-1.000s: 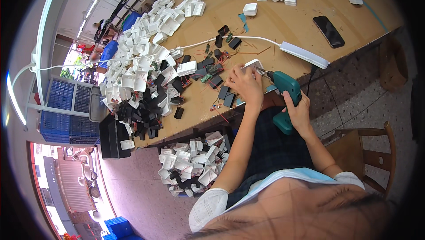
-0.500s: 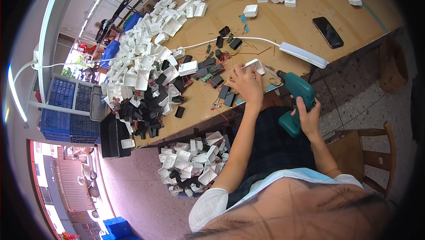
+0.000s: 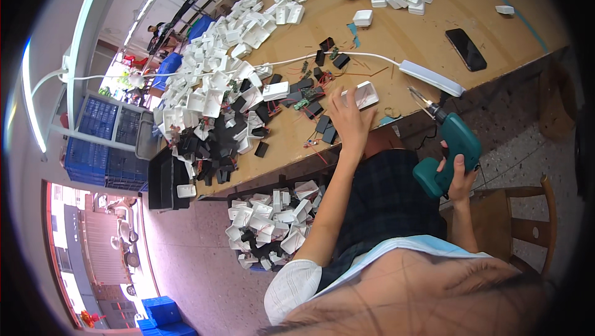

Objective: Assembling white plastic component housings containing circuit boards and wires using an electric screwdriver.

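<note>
My left hand [image 3: 351,119] grips a small white plastic case [image 3: 367,96] at the table's near edge, with the thumb and fingers around its near left side. The case lies open side up, and part of it is hidden under the fingers. In my right hand [image 3: 460,178] is a green power drill [image 3: 462,141], held by its handle off the table edge above my lap. Its slender metal tip points up and left toward the case, clearly apart from it. Black plastic boxes [image 3: 330,134] and a green circuit board [image 3: 302,104] with red wires lie left of my left hand.
A white power strip [image 3: 432,78] and a black phone [image 3: 466,50] lie to the right on the table [image 3: 409,26]. White cases [image 3: 248,29] heap along the far left side. A filled crate [image 3: 273,218] stands below, a wooden chair [image 3: 527,221] at right.
My right hand has drawn the drill right, away from the case, and its tip now points up and left. My left hand stays at the case, more of which shows. The whole view has shifted slightly.
</note>
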Action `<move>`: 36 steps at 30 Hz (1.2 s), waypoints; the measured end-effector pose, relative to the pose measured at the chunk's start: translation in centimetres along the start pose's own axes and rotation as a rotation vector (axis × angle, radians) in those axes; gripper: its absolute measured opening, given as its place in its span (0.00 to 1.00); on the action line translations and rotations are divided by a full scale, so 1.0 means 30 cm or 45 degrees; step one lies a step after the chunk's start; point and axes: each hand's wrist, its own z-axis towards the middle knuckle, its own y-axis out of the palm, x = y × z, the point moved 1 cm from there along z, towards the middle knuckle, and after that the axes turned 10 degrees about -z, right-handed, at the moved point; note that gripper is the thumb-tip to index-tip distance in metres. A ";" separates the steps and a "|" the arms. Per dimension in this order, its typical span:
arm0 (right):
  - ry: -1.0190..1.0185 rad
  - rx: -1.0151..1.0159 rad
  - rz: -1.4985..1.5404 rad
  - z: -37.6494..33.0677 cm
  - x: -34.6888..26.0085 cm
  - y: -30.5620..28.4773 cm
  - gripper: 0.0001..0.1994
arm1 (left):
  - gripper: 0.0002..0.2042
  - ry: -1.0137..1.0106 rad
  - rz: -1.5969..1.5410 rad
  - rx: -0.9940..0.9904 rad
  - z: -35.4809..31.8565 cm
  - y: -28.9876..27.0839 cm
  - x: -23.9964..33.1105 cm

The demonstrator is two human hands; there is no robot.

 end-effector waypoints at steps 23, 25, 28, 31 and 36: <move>-0.029 0.075 0.006 0.105 0.006 0.001 0.27 | 0.36 -0.245 0.981 1.066 0.762 -0.833 -0.625; -0.020 0.105 0.014 0.122 0.021 -0.012 0.27 | 0.33 -0.097 0.882 0.883 0.820 -0.685 -0.614; -0.019 0.124 0.042 0.140 0.030 -0.013 0.27 | 0.26 0.495 0.635 0.423 0.897 -0.393 -0.605; 0.006 0.121 0.027 0.155 0.038 -0.013 0.28 | 0.32 0.553 0.342 -0.218 0.895 0.077 -0.430; 0.023 0.133 0.039 0.144 0.033 -0.017 0.26 | 0.31 1.306 0.660 -0.573 0.940 0.588 -0.318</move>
